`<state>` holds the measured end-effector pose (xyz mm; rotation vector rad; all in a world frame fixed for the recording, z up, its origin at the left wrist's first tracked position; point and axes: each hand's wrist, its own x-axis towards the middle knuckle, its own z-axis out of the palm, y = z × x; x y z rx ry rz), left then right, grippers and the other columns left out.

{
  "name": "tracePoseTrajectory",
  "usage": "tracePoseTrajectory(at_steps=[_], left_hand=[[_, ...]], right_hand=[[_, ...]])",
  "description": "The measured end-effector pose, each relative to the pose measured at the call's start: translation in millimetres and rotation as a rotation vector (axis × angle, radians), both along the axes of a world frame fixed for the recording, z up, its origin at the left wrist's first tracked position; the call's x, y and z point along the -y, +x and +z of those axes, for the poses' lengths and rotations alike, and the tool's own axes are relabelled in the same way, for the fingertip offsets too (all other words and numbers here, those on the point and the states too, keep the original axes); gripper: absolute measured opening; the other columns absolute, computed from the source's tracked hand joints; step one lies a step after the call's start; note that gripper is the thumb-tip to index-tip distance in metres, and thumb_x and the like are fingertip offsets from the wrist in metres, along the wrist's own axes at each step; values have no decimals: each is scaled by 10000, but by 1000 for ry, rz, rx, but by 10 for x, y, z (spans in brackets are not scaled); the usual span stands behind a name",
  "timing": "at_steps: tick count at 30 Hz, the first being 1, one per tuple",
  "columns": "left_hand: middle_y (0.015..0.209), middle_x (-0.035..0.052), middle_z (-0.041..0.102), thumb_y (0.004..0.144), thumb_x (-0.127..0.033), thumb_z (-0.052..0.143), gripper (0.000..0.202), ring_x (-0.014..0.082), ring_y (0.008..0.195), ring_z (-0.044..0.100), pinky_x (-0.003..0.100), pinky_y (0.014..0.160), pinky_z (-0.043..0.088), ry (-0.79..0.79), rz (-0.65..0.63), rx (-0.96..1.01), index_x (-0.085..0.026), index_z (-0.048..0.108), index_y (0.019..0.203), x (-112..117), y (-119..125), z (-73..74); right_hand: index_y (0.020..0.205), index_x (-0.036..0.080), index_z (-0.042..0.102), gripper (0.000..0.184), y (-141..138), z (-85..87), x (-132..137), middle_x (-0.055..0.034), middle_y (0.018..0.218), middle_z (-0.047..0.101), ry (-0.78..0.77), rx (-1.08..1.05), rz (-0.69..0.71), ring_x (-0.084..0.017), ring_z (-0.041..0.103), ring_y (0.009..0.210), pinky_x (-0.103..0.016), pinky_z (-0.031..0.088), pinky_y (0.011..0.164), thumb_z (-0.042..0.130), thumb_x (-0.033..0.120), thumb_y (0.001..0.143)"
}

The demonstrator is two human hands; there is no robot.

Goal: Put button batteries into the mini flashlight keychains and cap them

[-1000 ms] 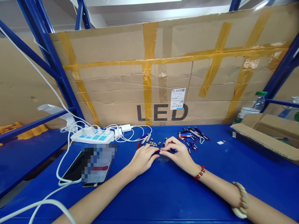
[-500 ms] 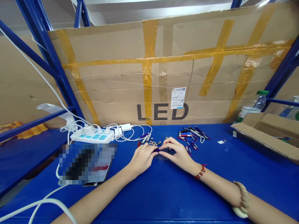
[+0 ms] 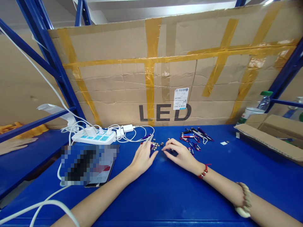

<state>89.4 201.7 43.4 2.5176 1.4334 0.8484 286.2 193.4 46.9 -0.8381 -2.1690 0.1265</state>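
My left hand [image 3: 141, 157] reaches over the blue table with its thumb apart from the fingers. A short purple tube [image 3: 151, 146] shows beside its index finger, next to several small silver round pieces [image 3: 155, 145]. Just beyond the fingertips lie a grey tube [image 3: 150, 138] and a purple one [image 3: 146, 136]; a red piece is partly hidden behind the hand. To the right, my right hand [image 3: 180, 154] is curved, a small gap between thumb and index finger and nothing visible in it. Small dark pieces [image 3: 172, 151] lie partly behind that hand.
Beyond my right hand is a pile of small flashlights with carabiner clips [image 3: 195, 135]. At left are a white power strip [image 3: 94, 137] with cables and a phone [image 3: 101, 175]. An open cardboard box [image 3: 265, 138] stands at right; a big cardboard sheet [image 3: 118, 85] rises behind.
My hands have come apart. My left hand has moved slightly left and forward, and the purple tube that was between both hands is now by its fingers. Another person's hand appears at far left.
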Motion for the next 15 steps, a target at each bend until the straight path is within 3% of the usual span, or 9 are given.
tracePoseTrajectory(at_steps=[4,15], left_hand=[[987,100,522,816,-204,502,162,229,927,496,378,808,404,-13,-13,-91,-138,455,956,-30,-15,-28],[883,49,512,817,-135,491,50,181,852,466,320,776,387,-48,-191,-12,-156,455,846,-10,-17,-4]], right_hand=[[916,179,597,147,-1,-1,-6,-68,947,524,2,13,12,-140,519,870,-293,437,772,476,179,833],[902,179,615,147,4,3,-1,-58,910,552,-31,114,4,-141,525,855,-275,425,759,485,211,841]])
